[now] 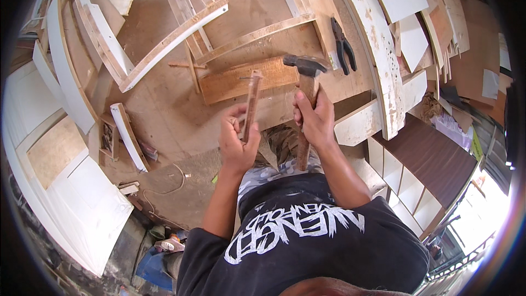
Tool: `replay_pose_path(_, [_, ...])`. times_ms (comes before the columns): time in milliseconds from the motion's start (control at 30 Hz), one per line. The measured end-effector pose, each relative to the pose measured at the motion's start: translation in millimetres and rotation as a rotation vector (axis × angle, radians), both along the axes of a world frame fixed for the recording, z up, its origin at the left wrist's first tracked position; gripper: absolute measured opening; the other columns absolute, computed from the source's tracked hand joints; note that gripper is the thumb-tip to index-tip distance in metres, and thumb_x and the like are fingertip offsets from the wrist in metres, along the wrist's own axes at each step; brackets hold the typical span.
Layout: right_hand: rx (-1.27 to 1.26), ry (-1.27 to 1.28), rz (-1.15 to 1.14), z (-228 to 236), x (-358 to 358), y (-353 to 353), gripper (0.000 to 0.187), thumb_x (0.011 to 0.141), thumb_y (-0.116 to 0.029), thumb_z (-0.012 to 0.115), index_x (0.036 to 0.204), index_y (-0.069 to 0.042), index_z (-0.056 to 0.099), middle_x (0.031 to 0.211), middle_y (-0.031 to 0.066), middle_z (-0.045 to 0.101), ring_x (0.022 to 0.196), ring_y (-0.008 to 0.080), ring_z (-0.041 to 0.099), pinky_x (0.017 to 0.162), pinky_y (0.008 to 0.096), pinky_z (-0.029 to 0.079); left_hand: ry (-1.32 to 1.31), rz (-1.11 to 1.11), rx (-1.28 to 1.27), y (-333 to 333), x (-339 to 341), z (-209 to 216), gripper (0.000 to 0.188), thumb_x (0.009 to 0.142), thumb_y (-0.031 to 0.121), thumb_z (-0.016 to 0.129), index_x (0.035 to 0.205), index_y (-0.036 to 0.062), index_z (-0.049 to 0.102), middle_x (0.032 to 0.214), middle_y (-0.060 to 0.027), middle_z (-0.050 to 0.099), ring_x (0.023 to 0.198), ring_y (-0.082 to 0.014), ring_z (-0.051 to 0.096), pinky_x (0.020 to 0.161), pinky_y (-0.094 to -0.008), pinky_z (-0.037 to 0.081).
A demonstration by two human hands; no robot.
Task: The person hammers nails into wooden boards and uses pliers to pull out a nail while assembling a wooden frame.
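Observation:
My left hand (pixel 239 141) grips a narrow wooden strip (pixel 253 101), held upright. A nail (pixel 244 78) sticks out sideways near the strip's top end. In my right hand (pixel 314 115) is a claw hammer (pixel 308 67) with a wooden handle, its dark head up and a little to the right of the strip. Hammer and strip are apart. Behind both lies a flat wooden board (pixel 224 85) on the plywood work surface (pixel 170 107). Black-handled pliers (pixel 343 46) rest beyond the hammer head, on the right.
Wooden frames (pixel 175 46) with white edges stand at the far left and middle. A long white-faced panel (pixel 378 49) runs along the right, near stacked board offcuts (pixel 438 22). A brown-topped cabinet (pixel 427 145) is at my right. A thin cord (pixel 164 192) lies on the floor at left.

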State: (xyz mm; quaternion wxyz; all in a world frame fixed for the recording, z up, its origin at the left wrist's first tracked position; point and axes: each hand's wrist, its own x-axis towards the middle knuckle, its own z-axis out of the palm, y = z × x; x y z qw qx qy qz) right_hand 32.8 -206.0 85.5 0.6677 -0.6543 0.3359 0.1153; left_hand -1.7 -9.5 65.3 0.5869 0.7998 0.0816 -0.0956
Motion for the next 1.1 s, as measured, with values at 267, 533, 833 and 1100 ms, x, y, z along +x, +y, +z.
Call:
replay_pose_path(267, [-0.359, -0.011, 0.419, 6, -11, -7, 0.046, 0.103, -0.035, 0.065, 0.122, 0.007, 0.060, 0.080, 0.0202, 0.070, 0.074, 0.0347, 0.070, 0.069, 0.0418, 0.054, 0.104, 0.232, -0.108, -4, -20, -58, 0.039, 0.100, 0.017, 0.074, 0.091, 0.0050, 0.038, 0.081, -0.0023, 0.037, 0.076, -0.0124, 0.037, 0.066, -0.0279, 0.039])
replay_pose_path(533, [-0.574, -0.176, 0.627, 14, -8, 23, 0.051, 0.103, -0.031, 0.065, 0.133, 0.008, 0.052, 0.098, 0.0349, 0.068, 0.095, 0.0546, 0.067, 0.081, 0.0553, 0.053, 0.177, 0.334, -0.065, -17, -13, -48, 0.045, 0.098, 0.020, 0.078, 0.087, 0.0039, 0.038, 0.080, -0.0017, 0.038, 0.074, -0.0126, 0.037, 0.065, -0.0277, 0.040])
replay_pose_path(833, [-0.639, -0.154, 0.682, 9, -12, 36, 0.040, 0.099, -0.018, 0.070, 0.128, 0.001, 0.051, 0.087, 0.0316, 0.069, 0.081, 0.0530, 0.068, 0.069, 0.0553, 0.055, 0.164, 0.349, -0.099, -17, -16, -52, 0.043, 0.096, 0.018, 0.078, 0.085, 0.0024, 0.040, 0.070, -0.0037, 0.039, 0.067, -0.0134, 0.039, 0.059, -0.0317, 0.040])
replay_pose_path(1100, [-0.542, -0.298, 0.555, 11, -22, 24, 0.048, 0.102, -0.025, 0.066, 0.138, 0.002, 0.050, 0.093, 0.0286, 0.071, 0.082, 0.0490, 0.071, 0.072, 0.0476, 0.056, -0.160, 0.266, -0.090, -25, -5, -45, 0.025, 0.104, 0.014, 0.064, 0.096, 0.0009, 0.044, 0.070, -0.0157, 0.045, 0.060, -0.0322, 0.047, 0.058, -0.0427, 0.042])
